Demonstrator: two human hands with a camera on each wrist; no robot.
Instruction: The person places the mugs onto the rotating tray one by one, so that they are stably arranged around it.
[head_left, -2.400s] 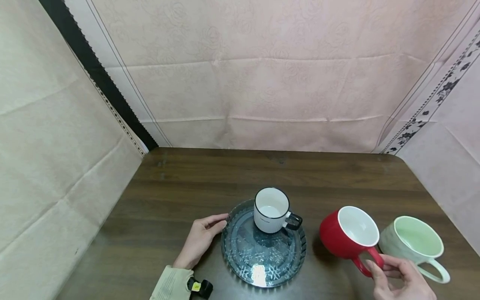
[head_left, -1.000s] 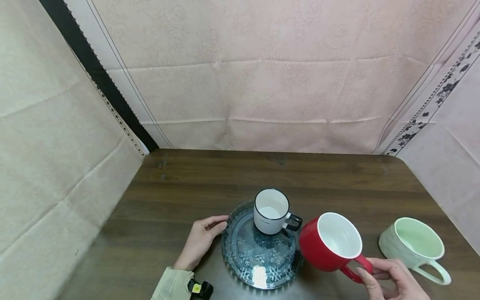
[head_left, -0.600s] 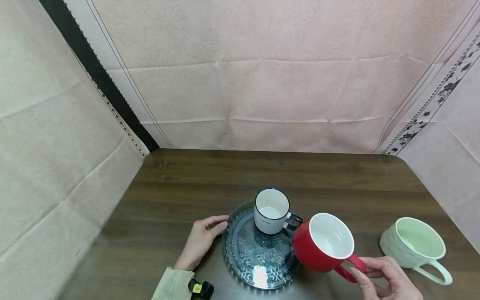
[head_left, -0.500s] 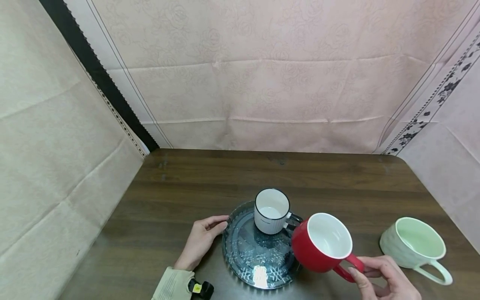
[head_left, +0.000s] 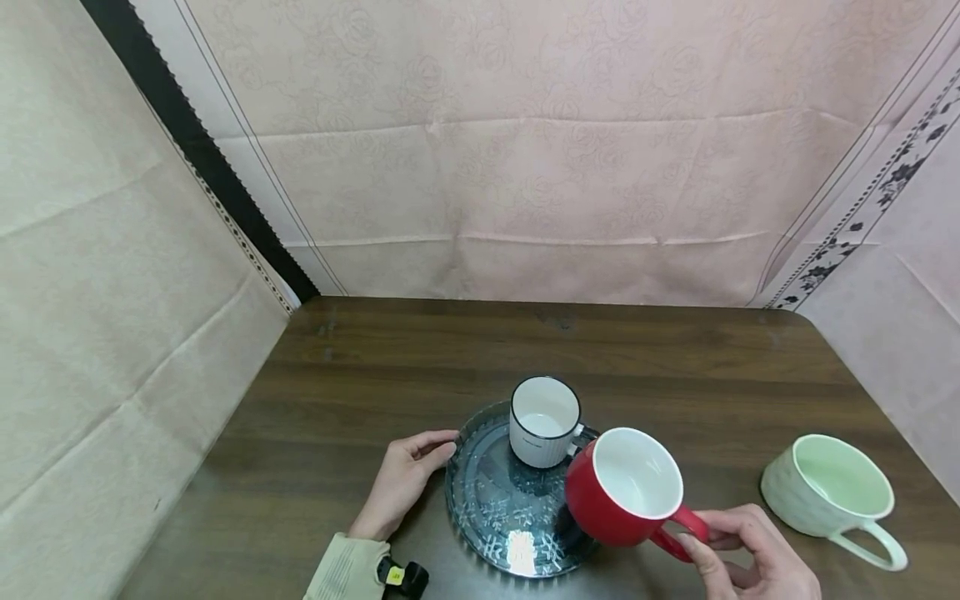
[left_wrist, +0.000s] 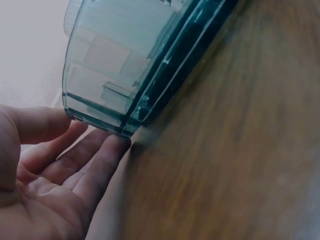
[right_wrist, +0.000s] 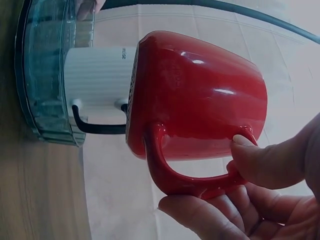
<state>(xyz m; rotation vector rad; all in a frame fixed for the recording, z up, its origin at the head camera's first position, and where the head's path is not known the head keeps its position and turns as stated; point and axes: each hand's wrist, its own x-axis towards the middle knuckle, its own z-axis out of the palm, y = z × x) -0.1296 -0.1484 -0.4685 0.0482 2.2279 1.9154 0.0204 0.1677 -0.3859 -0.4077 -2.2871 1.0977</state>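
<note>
A round blue-tinted glass dish (head_left: 495,517) with a fluted wall and a frosty pattern stands on the table. My left hand (head_left: 401,479) touches its left side, thumb tip near the rim and fairly straight fingers lower on the wall in the left wrist view. On the dish stands a white mug (head_left: 540,446) with a black rim and handle. My right hand (head_left: 757,554) pinches the handle of a red mug (right_wrist: 200,95), white inside. The red mug is held tilted over the dish's right part, partly covering the white mug's handle.
A pale green mug (head_left: 810,504) stands on the wooden table (head_left: 360,358) to the right, its handle towards the front right. Light patterned cloth (head_left: 525,167) hangs behind the table and at both sides.
My right hand has carried the red mug leftward, from beside the green mug to over the dish's right part. The left hand, dish, white mug and green mug stay put.
</note>
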